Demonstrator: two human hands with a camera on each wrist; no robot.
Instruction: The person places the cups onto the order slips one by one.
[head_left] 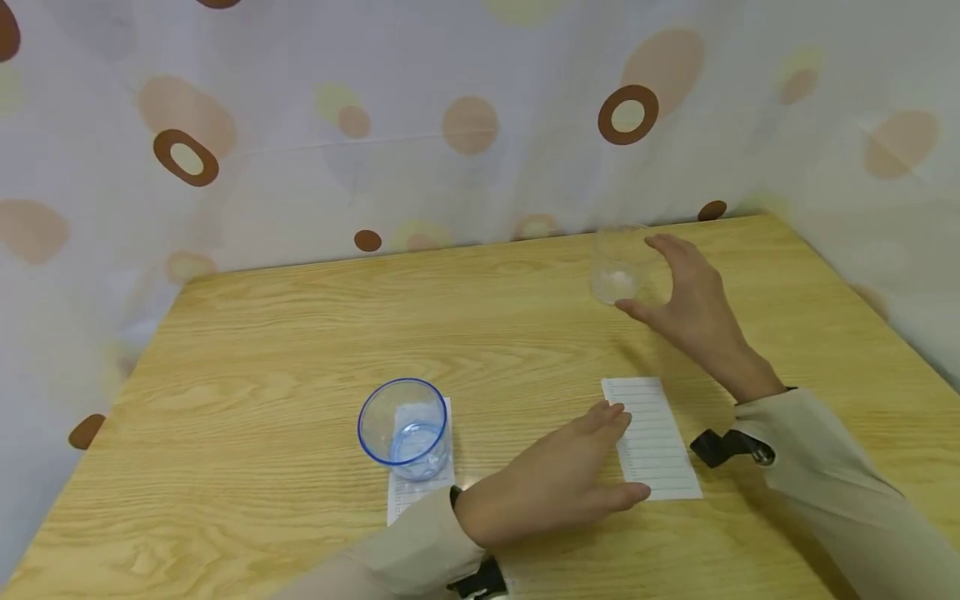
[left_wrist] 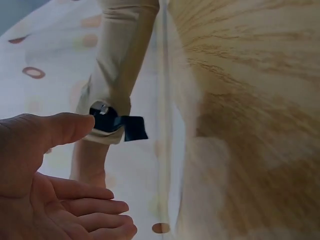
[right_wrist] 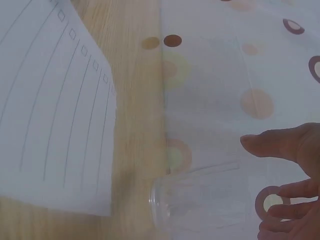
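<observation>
Probably to span the clear cup [head_left: 617, 283], the right hand [head_left: 696, 312] spreads wide, empty; the left hand [head_left: 551, 483], outstretched, holds nothing.

Tabletop [head_left: 285, 350]: smooth, wood-grained
Clear cup [head_left: 615, 282] toward tabletop's back: glossy
Blue-rimmed tumbler [head_left: 406, 429] on tabletop: glossy, transparent
Your right sleeve [head_left: 832, 483]: matt cloth

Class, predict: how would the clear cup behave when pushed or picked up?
The clear cup looks smooth, so may be slippery. It keeps a round shape, so is probably stiff. It looks taller than wide, so might tip if pushed high.
</observation>
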